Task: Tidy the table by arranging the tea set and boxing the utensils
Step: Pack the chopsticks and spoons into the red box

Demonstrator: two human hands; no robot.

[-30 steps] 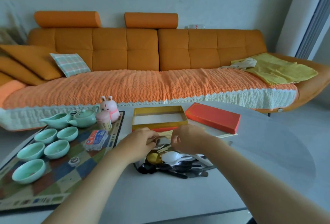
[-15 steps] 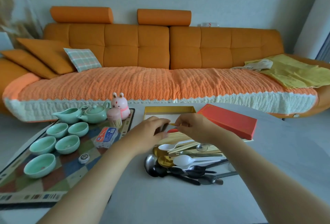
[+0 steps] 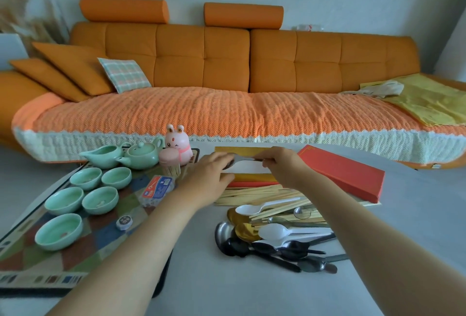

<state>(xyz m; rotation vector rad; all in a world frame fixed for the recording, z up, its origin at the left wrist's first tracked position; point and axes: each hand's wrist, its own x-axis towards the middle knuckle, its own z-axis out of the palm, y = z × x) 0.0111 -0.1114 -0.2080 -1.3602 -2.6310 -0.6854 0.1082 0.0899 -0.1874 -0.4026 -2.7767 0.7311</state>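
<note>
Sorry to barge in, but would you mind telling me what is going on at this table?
A person is boxing utensils. The left hand and right hand hold a metal spoon between them over the open gold box, whose red lid lies to its right. Other spoons and chopsticks lie in a pile on the table before the box. The green teapot and cups stand on the patterned tray at the left.
</note>
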